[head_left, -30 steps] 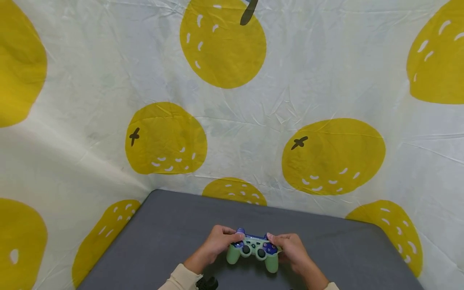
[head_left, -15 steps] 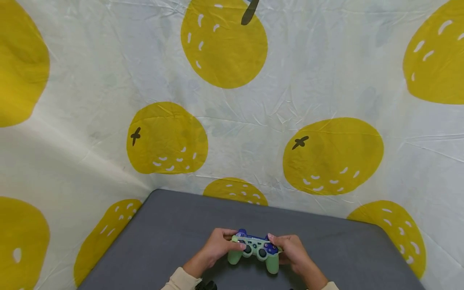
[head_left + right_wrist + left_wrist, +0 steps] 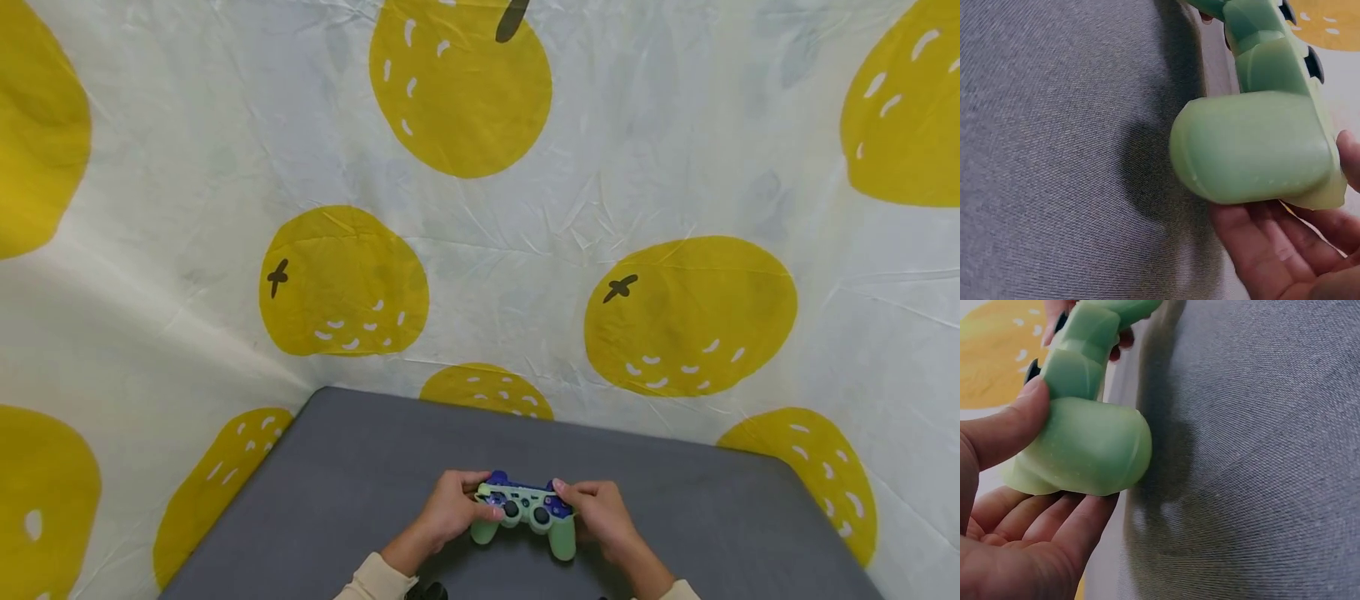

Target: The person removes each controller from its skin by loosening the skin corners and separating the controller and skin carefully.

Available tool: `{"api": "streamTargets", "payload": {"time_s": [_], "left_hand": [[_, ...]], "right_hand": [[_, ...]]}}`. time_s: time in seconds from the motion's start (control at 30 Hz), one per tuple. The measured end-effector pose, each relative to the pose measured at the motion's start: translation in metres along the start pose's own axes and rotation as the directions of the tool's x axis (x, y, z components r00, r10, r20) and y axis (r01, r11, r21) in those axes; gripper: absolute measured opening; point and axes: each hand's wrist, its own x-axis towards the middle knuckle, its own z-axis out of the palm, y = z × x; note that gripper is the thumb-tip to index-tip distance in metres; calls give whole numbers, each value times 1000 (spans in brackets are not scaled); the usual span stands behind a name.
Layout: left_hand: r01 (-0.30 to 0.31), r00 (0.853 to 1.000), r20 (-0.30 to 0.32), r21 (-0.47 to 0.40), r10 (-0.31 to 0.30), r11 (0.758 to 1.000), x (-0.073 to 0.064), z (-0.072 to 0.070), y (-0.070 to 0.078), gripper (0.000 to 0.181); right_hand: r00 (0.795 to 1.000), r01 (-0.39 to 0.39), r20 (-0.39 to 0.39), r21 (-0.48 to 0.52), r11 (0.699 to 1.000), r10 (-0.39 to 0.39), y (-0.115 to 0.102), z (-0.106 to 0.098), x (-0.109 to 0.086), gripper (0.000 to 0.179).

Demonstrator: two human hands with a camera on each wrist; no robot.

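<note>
A blue game controller [image 3: 542, 490] in a pale green rubbery sleeve [image 3: 561, 542] is held between both hands, face up and close over the grey surface. Blue shows along its top edge and round the buttons, and two black thumbsticks [image 3: 512, 508] stand out on the front. My left hand [image 3: 448, 510] grips the left side, thumb on the face near the left stick and fingers underneath. On the other side my right hand [image 3: 604, 515] pinches the upper right corner with the thumb. Each wrist view shows a green handle [image 3: 1088, 447] with fingers bent beneath it.
A grey cloth-covered surface [image 3: 390, 450] spreads under the hands. Behind it and to its sides hangs a white curtain [image 3: 510, 292] printed with big yellow fruit. A small black object [image 3: 431, 592] shows by the left sleeve [image 3: 378, 577].
My left thumb has slid down from the controller's upper left corner to beside the left stick. My right hand has kept its hold, and the view has tilted slightly.
</note>
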Motion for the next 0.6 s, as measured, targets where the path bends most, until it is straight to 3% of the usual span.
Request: {"api": "streamTargets", "payload": {"time_s": [0.17,0.37,0.6], "left_hand": [[-5,1000,-24,1,5,1000,0,0,-3,67],[-29,998,-54,26,31,999,2,-2,-6,68],[-16,998,-53,61,19,998,5,0,-12,68]], "right_hand": [[998,55,34,-21,998,-55,2,-4,-1,30],[967,173,201,-69,983,-156,10,-14,1,61],[961,233,189,-167,958,-201,19,-14,6,54]]}}
